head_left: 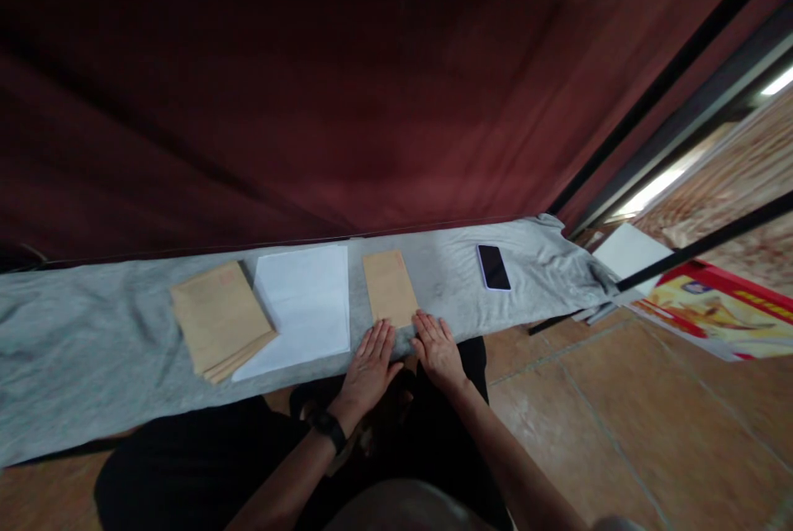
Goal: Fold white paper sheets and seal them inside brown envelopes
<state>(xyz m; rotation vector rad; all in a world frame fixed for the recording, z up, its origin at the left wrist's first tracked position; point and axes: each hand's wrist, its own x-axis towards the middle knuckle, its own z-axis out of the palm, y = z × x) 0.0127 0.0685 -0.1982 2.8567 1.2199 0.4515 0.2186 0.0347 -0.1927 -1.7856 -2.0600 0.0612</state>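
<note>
Left hand (370, 366) and right hand (439, 348): both lie flat, palms down, fingers spread, grasping nothing. The fingertips meet the near end of the envelope (389, 287), which lies flat on the cloth (92, 349) between them.

Hazard: the cloth is loose and creased. Downward or forward pressure may drag it, skewing the envelope and shifting the paper (306, 304), the stack (220, 320) to the left and the phone (494, 267) to the right. The envelope lies near the table edge and may slide off.

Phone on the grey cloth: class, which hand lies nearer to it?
Right. The right hand lies flat left of the phone, toward the person; the left hand lies farther left.
</note>
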